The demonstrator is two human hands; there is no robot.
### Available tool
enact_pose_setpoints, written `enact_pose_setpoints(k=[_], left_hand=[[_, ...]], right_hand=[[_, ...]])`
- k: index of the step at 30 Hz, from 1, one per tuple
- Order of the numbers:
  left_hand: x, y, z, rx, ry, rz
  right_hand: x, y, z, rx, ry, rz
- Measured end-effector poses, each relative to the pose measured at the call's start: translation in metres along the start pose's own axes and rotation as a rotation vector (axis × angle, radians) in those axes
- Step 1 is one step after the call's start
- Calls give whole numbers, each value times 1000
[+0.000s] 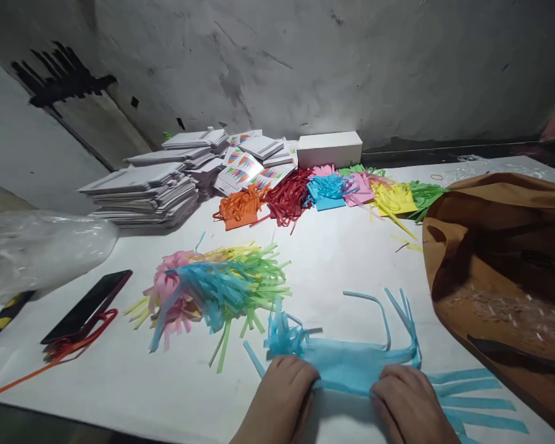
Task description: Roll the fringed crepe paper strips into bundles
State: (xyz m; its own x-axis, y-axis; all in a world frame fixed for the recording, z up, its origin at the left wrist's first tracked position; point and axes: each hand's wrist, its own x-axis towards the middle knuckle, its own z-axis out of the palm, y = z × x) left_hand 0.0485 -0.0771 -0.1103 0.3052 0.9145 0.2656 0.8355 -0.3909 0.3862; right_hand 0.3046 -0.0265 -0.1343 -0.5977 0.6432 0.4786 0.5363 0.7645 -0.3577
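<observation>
A light-blue tissue paper sheet with fringed ends (pixel 346 364) lies on the table in front of me, a tassel spread flat in the middle. My left hand (pixel 292 382) is closed on its near edge at the left, close to the curled fringe. At the right, my right hand (pixel 404 394) has its fingers closed on the same edge. Loose blue strips fan out beyond both hands. Just past my left hand rests a pile of pink, blue, yellow and green tissue tassels (pixel 222 283). My fingertips are partly hidden.
Folded fringed bundles stand in a row at the back, among them an orange one (pixel 241 208). Behind are stacked white packets (pixel 143 191) and a white box (pixel 329 149). A phone (pixel 90 305) lies left; a brown cloth (pixel 494 296) bunches at right.
</observation>
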Motion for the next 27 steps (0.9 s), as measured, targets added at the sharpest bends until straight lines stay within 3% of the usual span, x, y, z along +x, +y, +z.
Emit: enact_pose_setpoints(k=[4, 7, 11, 14, 16, 19, 22, 25, 27], left_hand=[[24, 1, -9, 156, -240, -298], [44, 4, -13, 262, -427, -436], [56, 5, -16, 288, -505, -475], [57, 3, -17, 277, -523, -459], [57, 2, -17, 285, -529, -439], [59, -1, -16, 308, -494, -380], [60, -7, -18, 316, -421, -353], [59, -11, -24, 333, -140, -253], [54, -9, -26, 272, 29, -47]], right_hand=[[18, 8, 8, -131, -51, 78], [27, 13, 19, -259, -46, 92], [33, 16, 17, -387, -34, 79], [34, 11, 5, -442, 49, 99], [32, 3, 2, -398, 93, -28], [24, -9, 13, -234, 131, -174], [17, -14, 29, -226, 138, -134], [14, -11, 35, -254, 129, -137], [14, -9, 34, -238, 169, -134]])
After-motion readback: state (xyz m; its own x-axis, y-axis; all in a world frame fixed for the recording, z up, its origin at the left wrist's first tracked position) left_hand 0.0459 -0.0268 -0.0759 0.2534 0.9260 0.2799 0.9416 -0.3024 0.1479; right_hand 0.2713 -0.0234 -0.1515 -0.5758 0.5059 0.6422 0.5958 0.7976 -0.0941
